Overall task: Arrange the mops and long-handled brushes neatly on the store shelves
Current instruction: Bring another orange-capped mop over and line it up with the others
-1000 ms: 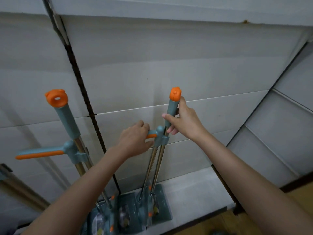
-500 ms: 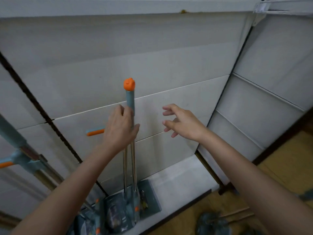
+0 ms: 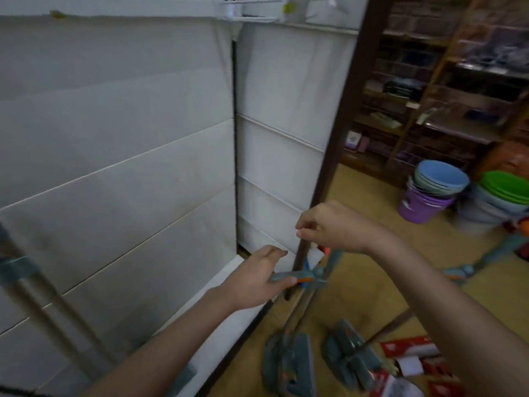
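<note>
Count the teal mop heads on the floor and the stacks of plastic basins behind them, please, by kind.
Mop heads on the floor: 2, the left mop head and the right mop head
Basin stacks: 2, the blue-topped stack and the green-topped stack
Total: 4

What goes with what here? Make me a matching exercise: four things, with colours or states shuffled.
Things:
1. left hand
2. bottom bucket
3. top basin at far right
4. mop head on the floor

Colours or states:
a. green
b. purple
c. teal
d. gripping the mop lever

Pairs: 1-d, 2-b, 3-a, 4-c.
</note>
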Available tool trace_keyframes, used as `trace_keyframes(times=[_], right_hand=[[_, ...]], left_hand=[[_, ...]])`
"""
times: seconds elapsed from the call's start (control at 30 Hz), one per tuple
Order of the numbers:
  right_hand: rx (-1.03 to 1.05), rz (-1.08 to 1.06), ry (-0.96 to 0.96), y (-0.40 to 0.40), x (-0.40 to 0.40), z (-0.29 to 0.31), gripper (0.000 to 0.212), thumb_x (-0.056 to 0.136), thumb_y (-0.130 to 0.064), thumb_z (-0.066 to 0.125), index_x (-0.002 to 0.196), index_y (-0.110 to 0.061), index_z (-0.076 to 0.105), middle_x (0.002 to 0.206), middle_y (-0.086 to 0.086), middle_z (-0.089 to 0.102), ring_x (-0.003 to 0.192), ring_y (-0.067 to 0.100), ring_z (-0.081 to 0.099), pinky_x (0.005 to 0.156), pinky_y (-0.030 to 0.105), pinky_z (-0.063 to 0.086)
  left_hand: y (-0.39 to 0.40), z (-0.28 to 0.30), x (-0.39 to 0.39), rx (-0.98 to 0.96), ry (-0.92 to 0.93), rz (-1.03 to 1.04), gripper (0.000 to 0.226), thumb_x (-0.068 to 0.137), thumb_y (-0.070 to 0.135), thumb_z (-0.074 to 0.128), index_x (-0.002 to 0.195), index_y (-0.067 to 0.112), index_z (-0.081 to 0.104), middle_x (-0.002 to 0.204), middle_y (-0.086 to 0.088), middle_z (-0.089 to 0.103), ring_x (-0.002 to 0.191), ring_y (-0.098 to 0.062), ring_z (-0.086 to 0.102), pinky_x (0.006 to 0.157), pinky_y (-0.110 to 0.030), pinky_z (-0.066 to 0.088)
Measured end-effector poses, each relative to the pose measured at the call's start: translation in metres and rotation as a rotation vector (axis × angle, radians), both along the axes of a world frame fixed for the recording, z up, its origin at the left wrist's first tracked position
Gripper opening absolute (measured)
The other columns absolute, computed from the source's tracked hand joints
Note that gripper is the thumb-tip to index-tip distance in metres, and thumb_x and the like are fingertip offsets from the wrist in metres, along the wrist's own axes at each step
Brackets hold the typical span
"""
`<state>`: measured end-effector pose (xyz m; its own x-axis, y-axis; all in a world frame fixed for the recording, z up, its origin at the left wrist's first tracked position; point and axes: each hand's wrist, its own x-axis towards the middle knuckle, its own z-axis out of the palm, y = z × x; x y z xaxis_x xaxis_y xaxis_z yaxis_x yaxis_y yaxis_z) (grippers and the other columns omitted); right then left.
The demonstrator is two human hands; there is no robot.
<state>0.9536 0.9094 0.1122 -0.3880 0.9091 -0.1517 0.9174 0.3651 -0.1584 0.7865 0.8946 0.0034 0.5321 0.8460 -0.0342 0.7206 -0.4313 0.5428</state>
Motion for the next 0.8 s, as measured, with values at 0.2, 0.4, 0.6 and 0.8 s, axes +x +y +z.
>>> trace_keyframes(times=[0.2, 0.4, 0.6, 0.8], right_hand=[[-0.047, -0.225, 0.166, -0.01, 0.084, -0.006, 0.049, 0.079, -0.054, 0.062, 0.119, -0.025, 0.057, 0.109, -0.007, 0.06, 0.101, 0.014, 0.056, 0.074, 0.026, 0.045], [-0.373, -0.324, 0.639, -0.002, 0.106, -0.077, 0.028, 0.08, -0.028, 0.072, 0.104, -0.018, 0.061, 0.087, 0.008, 0.069, 0.071, 0.016, 0.066, 0.05, 0.017, 0.047], [-0.162, -0.271, 0.652, 0.033, 0.066, -0.08, 0.013, 0.086, -0.021, 0.063, 0.089, -0.008, 0.061, 0.067, 0.007, 0.067, 0.055, 0.015, 0.064, 0.053, 0.025, 0.051], [0.049, 0.003, 0.732, 0.07, -0.002, 0.011, 0.014, 0.081, -0.011, 0.059, 0.07, -0.019, 0.059, 0.069, 0.002, 0.07, 0.038, 0.006, 0.055, 0.042, 0.012, 0.039]], left_hand=[[0.01, -0.024, 0.066, -0.058, 0.361, -0.069, 0.068, 0.086, 0.047, 0.053, 0.141, 0.016, 0.027, 0.142, -0.009, 0.042, 0.126, -0.027, 0.043, 0.105, -0.039, 0.035], [0.017, -0.049, 0.089, -0.101, 0.378, 0.082, 0.038, 0.089, 0.031, 0.053, 0.121, 0.012, 0.047, 0.119, -0.013, 0.056, 0.105, -0.028, 0.057, 0.089, -0.037, 0.047], [0.028, -0.027, 0.059, 0.04, 0.355, 0.192, 0.03, 0.092, 0.026, 0.05, 0.119, 0.011, 0.05, 0.117, -0.013, 0.057, 0.105, -0.029, 0.056, 0.088, -0.037, 0.042], [0.024, 0.048, -0.004, 0.348, 0.332, 0.372, 0.032, 0.094, 0.035, 0.044, 0.119, 0.016, 0.049, 0.113, -0.008, 0.057, 0.104, -0.031, 0.056, 0.077, -0.037, 0.04]])
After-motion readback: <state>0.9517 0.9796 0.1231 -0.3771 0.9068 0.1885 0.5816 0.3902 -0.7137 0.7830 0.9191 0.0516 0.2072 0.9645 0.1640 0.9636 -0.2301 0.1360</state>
